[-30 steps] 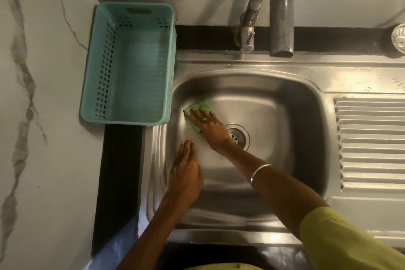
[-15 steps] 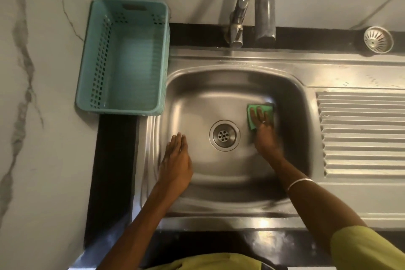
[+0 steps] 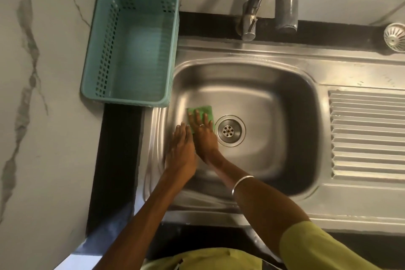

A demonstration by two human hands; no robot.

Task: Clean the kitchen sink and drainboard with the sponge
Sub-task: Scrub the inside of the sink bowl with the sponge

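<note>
While right hand (image 3: 205, 136) presses flat: sponge (image 3: 200, 116) — green, soft, thin, light; lies under your straight fingers on sink (image 3: 274, 129) floor, drain (image 3: 229, 131) just right of grip. Left hand (image 3: 180, 149) open alongside, holding nothing. Wet steel likely slippery; take sponge by far edge.

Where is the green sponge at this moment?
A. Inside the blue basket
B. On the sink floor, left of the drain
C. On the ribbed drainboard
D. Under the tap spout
B: the right hand presses the green sponge flat on the floor of the sink, just left of the drain, with straight fingers laid over it.
</note>
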